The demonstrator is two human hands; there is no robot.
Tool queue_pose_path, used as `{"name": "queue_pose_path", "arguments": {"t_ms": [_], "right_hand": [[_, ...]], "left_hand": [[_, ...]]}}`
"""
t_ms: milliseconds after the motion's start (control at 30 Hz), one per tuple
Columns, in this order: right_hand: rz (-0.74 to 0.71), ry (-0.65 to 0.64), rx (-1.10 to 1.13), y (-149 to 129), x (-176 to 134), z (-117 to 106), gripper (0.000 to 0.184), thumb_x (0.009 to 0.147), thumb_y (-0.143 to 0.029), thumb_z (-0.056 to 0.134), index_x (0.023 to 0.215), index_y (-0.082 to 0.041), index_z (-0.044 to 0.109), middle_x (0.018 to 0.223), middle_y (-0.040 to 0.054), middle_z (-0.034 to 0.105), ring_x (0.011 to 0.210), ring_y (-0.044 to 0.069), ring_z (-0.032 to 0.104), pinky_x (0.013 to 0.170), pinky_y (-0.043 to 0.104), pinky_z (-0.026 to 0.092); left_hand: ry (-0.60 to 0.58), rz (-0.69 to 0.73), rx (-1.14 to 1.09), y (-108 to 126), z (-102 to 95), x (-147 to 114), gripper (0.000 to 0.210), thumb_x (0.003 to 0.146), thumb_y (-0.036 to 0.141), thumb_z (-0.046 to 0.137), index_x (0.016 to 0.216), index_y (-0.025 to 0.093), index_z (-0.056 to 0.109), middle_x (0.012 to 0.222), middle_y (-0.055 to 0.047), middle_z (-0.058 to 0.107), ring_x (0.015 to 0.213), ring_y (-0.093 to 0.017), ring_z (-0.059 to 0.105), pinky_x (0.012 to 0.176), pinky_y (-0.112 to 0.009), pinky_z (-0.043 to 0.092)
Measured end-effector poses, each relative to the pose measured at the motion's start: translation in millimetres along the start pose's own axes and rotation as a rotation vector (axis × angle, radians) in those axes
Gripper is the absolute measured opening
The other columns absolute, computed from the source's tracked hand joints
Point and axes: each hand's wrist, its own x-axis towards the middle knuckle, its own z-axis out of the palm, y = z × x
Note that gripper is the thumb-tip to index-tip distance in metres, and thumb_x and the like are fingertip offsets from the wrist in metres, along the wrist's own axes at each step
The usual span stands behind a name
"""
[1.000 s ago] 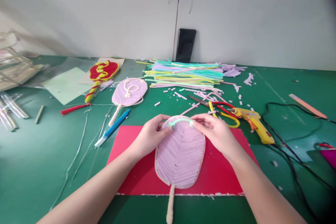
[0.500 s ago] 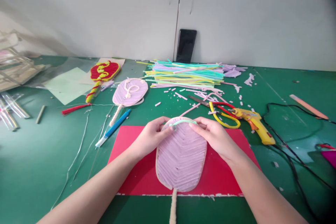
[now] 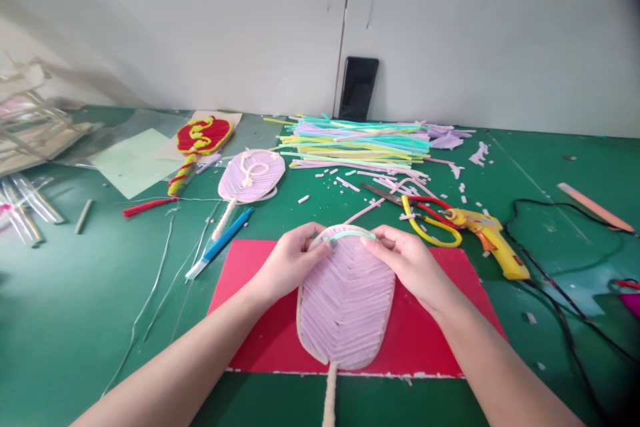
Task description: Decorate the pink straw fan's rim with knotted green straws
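Left hand (image 3: 291, 259) and right hand (image 3: 413, 260) are gripping one purple fan (image 3: 346, 303) at eleven and one o'clock, holding one green strip (image 3: 350, 233) at twelve; one red board (image 3: 420, 340) is lying beneath.

Chevron-ribbed lilac fan (image 3: 345, 307), mint strip (image 3: 349, 233) arched near its upper rim

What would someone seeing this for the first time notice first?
Probably the lilac fan, its top pinched by the left hand and right hand over a red board. Behind it, a bundle of pastel strips lies before a black phone leaning on the pale cabinet.
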Motion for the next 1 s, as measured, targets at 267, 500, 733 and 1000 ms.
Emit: {"name": "queue_pose_path", "arguments": {"t_ms": [267,500,733,1000], "right_hand": [[0.013,-0.021,0.002,0.3,0.3,0.7,0.024,0.078,-0.042,0.061,0.081,-0.018,0.059,0.071,-0.0002,0.063,0.067,0.014,0.057,0.060,0.024,0.041],[0.027,-0.038,-0.003,1.4,0.8,1.2,0.024,0.076,-0.042,0.064,0.082,-0.018,0.061,0.072,0.0000,0.063,0.067,0.013,0.056,0.060,0.024,0.040],[0.017,-0.033,0.021,2.0,2.2,2.7,0.024,0.079,-0.042,0.061,0.087,-0.019,0.062,0.076,0.0004,0.064,0.071,0.014,0.056,0.062,0.024,0.041],[-0.021,-0.019,-0.049,4.7,0.6,2.8,0.023,0.080,-0.042,0.060,0.082,-0.018,0.061,0.069,-0.0012,0.061,0.063,0.011,0.053,0.056,0.022,0.037]], "left_hand": [[-0.015,0.065,0.189,0.0,-3.5,0.5,0.030,0.081,0.044,0.053,0.082,0.014,0.057,0.071,0.002,0.050,0.065,-0.011,0.046,0.054,-0.019,0.034],[0.004,0.048,0.189,-5.9,-2.1,1.4,0.028,0.082,0.042,0.050,0.075,0.014,0.051,0.066,0.004,0.042,0.060,-0.009,0.040,0.049,-0.018,0.028],[0.006,0.045,0.189,-2.5,-1.4,0.0,0.028,0.082,0.041,0.049,0.074,0.014,0.050,0.065,0.004,0.041,0.059,-0.009,0.039,0.049,-0.018,0.028],[0.014,0.076,0.246,-1.7,-0.5,1.1,0.033,0.083,0.044,0.047,0.068,0.015,0.047,0.064,0.004,0.039,0.060,-0.009,0.036,0.050,-0.019,0.026]]}}
